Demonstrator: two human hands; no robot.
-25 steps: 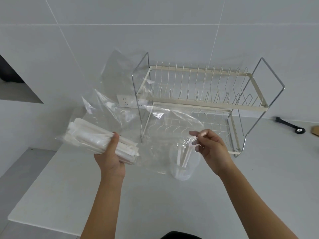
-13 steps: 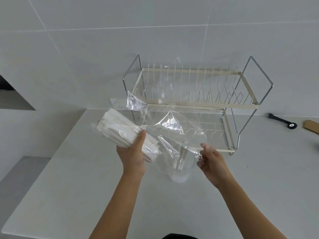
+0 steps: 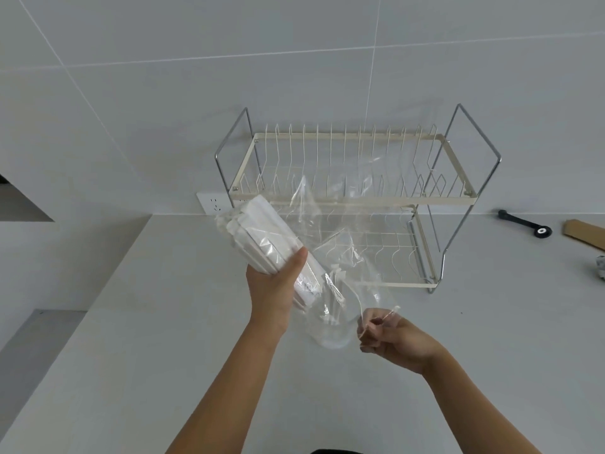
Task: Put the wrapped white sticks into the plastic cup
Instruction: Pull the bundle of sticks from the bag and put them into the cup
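Note:
My left hand [image 3: 276, 290] grips a thick bundle of wrapped white sticks [image 3: 262, 234] inside a clear plastic bag [image 3: 330, 244], holding it tilted with its lower end pointing down toward the clear plastic cup [image 3: 334, 332]. The cup stands on the counter between my hands, with a few white sticks upright inside it, partly veiled by the loose bag. My right hand [image 3: 393, 339] is beside the cup on the right, its fingers pinched on the open edge of the bag.
A two-tier wire dish rack [image 3: 353, 198] stands against the tiled wall right behind the cup. A black tool [image 3: 523, 224] and a brown cardboard piece [image 3: 586, 232] lie at the far right. A wall socket [image 3: 212, 203] sits left of the rack. The counter's edge runs down the left.
The bundle has swung from lying sideways to pointing steeply down at the cup. My right hand has dropped lower, pulling the bag's edge down beside the cup.

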